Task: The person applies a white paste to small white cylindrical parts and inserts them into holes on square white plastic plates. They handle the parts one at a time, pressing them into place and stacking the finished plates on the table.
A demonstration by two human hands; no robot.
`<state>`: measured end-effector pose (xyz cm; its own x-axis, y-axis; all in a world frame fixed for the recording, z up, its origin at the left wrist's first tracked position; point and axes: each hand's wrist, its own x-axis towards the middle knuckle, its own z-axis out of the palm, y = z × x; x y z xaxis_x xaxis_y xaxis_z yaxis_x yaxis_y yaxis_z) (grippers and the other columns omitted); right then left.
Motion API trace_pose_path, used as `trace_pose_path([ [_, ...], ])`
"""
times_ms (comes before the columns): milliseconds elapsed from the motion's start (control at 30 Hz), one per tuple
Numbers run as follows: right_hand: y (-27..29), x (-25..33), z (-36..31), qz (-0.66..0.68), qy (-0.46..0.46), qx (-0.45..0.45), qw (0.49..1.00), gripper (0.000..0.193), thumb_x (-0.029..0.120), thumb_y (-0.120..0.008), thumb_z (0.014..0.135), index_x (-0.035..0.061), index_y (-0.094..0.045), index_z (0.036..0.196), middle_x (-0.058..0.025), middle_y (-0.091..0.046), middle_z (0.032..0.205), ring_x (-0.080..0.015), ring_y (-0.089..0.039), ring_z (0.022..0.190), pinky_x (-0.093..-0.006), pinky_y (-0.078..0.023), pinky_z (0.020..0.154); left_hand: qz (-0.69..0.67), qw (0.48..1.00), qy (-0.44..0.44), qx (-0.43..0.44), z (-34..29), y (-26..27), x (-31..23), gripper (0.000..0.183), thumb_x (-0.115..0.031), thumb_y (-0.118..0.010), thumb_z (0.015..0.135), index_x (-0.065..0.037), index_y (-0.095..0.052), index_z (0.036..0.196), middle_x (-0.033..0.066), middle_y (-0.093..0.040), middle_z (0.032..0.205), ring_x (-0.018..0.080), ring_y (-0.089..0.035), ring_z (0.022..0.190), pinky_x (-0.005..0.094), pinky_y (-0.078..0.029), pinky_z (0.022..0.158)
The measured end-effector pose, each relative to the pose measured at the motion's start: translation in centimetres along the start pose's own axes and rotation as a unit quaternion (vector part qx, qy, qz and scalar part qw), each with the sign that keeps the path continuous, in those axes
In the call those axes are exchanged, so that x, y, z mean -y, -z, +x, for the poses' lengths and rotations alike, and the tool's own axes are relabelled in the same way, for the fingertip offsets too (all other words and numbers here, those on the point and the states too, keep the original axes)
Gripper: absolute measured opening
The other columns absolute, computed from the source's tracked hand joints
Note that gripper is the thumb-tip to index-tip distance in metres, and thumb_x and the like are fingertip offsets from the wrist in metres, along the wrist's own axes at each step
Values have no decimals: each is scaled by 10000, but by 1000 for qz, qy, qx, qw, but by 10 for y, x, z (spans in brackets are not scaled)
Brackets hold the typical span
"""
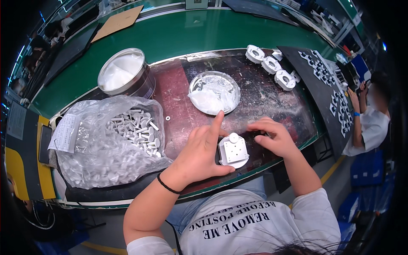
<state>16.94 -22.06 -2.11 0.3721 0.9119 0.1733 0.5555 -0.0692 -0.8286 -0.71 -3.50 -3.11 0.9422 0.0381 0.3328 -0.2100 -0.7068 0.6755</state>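
Left hand: the left hand (187, 157) is spreading around the left side of a white plastic housing (236, 154), its thumb reaching the near edge and its index finger pointing up; whether it is gripping, I cannot tell.
Right hand: the right hand (276, 138) is hovering just beside the housing, fingers loosely bent, thumb apart.
Housing: it is resting on the worktop (263, 97) between the hands, a round white disc (233, 137) sitting at its far end.
Bag: a clear plastic bag (93, 165) is lying open at the left, showing pale flat-headed pegs (142, 131).
Containers: a tin (148, 83) and a round dish (235, 80) are standing beyond.
Far right: three white ring-shaped parts (271, 65) are lying near a black board (297, 63).
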Motion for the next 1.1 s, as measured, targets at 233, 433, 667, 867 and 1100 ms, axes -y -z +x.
trace_pose_path([
  [233, 14, -16, -35, -4, -19, -121, 992, 219, 14, -603, 761, 2, -662, 971, -77, -649, 895, -161, -559, 810, -268, -429, 701, -2, 1000, -15, -11, 1, -5, 0, 1284, -280, -839, 560, -12, 53, 1444, 152, -569, 1148, 338, -489, 1096, 452, -309, 976],
  [433, 19, -26, -44, 6, 9, -175, 984, 134, 14, -622, 772, -4, -670, 896, -84, -646, 815, -184, -570, 755, -289, -441, 696, 13, 1000, -24, -6, 5, -3, -9, 1214, -298, -833, 568, 33, -48, 1433, 141, -560, 1167, 359, -479, 1083, 456, -318, 964],
  [667, 24, -28, -43, 38, 28, -137, 989, 120, 81, -640, 789, 21, -682, 884, -81, -660, 825, -225, -603, 790, -329, -458, 736, 124, 979, 66, -147, 109, 58, 13, 1199, -272, -843, 551, 0, -84, 1438, 222, -589, 1025, 360, -563, 946, 437, -445, 847],
  [867, 26, -31, -41, 58, 80, -111, 989, 120, 87, -651, 786, 42, -686, 892, -71, -666, 840, -237, -602, 781, -347, -458, 726, 248, 908, 234, -242, 201, 93, 114, 1128, -338, -786, 628, -33, -71, 1445, 245, -606, 1082, 372, -604, 956, 402, -474, 853],
  [1100, 31, -31, -43, 110, 67, -79, 989, 145, 86, -666, 780, 40, -683, 917, -67, -672, 869, -231, -602, 799, -346, -479, 724, 126, 897, 331, -265, 221, 83, 199, 1156, -340, -781, 661, -9, 3, 1444, 286, -528, 1214, 371, -553, 1105, 367, -427, 943],
])
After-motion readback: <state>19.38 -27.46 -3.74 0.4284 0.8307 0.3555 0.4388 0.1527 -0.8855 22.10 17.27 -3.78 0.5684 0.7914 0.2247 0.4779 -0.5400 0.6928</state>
